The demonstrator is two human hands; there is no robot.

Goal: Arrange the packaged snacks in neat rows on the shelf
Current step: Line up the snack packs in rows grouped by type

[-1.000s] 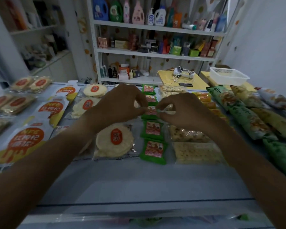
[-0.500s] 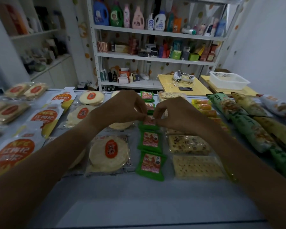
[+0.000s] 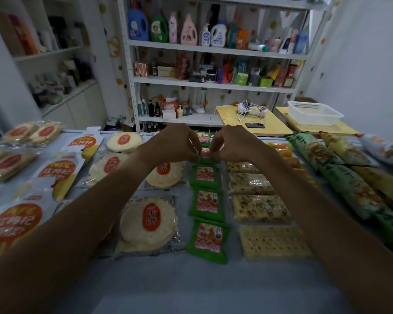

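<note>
While both hands pinch it, the green packet (image 3: 205, 152) lies in the green column, just beyond the next packet (image 3: 204, 175) and short of the far packet (image 3: 202, 138). Left hand (image 3: 175, 143) grips its left edge, right hand (image 3: 230, 143) its right edge, equally near. Judged: the column's long axis runs away from the person, so squaring means aligning the packet along it. Round cakes (image 3: 163, 174) lie left of the column on the tabletop (image 3: 191, 286).

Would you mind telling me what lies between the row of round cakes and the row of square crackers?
In the head view, a row of small green packets runs between the round cakes and the square crackers.
</note>
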